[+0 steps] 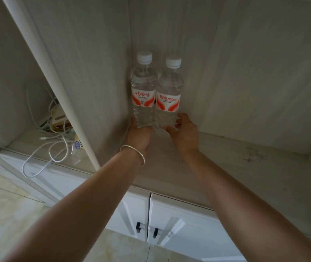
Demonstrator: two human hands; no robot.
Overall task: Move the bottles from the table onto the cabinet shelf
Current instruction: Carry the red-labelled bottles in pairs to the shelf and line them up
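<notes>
Two clear water bottles with white caps and red-and-white labels stand upright, side by side, in the back left corner of the cabinet shelf (226, 167). My left hand (139, 135), with a silver bangle on its wrist, grips the base of the left bottle (143, 87). My right hand (185, 133) curls its thumb and fingers round the base of the right bottle (168, 91). The bottles touch each other, and both arms reach in from below.
A vertical white divider (65, 91) separates this compartment from the left one, which holds white cables (43, 157), a charger and a small bottle (78, 148). Below the shelf are white cabinet doors with dark handles (155, 232). The shelf stretches bare to the right.
</notes>
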